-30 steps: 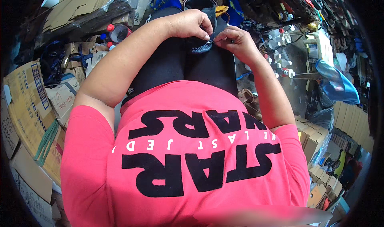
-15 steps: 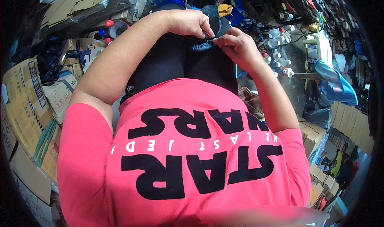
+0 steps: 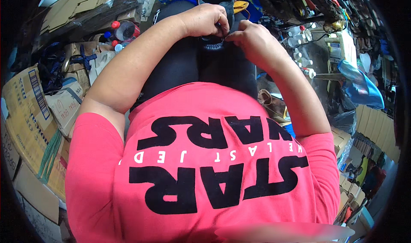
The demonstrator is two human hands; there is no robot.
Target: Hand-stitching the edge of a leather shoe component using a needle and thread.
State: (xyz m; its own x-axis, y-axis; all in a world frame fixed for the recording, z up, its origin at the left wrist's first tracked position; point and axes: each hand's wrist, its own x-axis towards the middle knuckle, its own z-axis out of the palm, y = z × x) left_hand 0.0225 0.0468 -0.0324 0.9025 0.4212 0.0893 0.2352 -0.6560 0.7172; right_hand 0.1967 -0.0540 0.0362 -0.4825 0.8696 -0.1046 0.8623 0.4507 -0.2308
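Left hand (image 3: 206, 20) bent over the dark boot (image 3: 212, 45), which sits on the dark trousers (image 3: 169, 65) at the lap, and the right hand (image 3: 260, 42) is just beside it, fingertips near its partner's; both curl inward, whether clamped on anything I can't tell, with bottles (image 3: 294, 42) to the right, a carton (image 3: 21, 114) to the left

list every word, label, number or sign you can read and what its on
I won't copy wording, only say where it stands:
Pink shirt: large black and small white letters, upside down, readable.
Big brown carton: dark print, partly readable.
Smaller pale carton: red handwriting, partly readable.
Clear bottles: any labels too small to read.
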